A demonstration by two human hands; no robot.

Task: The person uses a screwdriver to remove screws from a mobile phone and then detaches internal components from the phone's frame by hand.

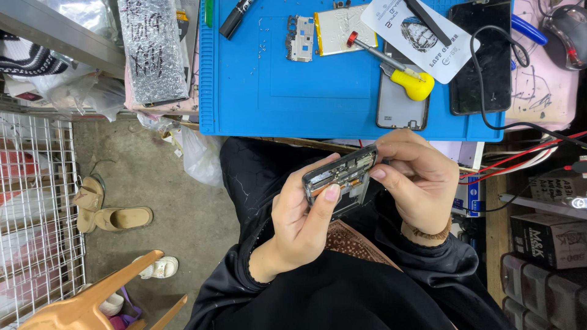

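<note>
Two hands hold one opened dark smartphone frame with its inner boards showing (342, 180), in the air above the person's lap, just in front of the near edge of the desk. The left hand (299, 223) grips the frame from below, and its thumb presses on the lower edge. The right hand (416, 183) closes around the upper right end of the frame, with fingers curled over it and the thumb tip touching the top part.

Beyond both hands lies a blue rubber work mat (275, 91) on the desk. On this mat, above the right hand, rests a grey phone back cover (397, 110), and on it lies a screwdriver with a yellow round handle and red tip cap (403, 73). Next to it, further right, is a black phone with a dark glass screen (480, 61), and a black cable (483, 91) runs over it. A white card with a printed drawing (416, 33) lies beyond the screwdriver. Farther from the left hand are a small metal shield plate (301, 38) and a flat pale battery (339, 29).

To the left of the left hand, on the concrete floor, stand beige sandals (113, 214), well apart from the hands.
</note>
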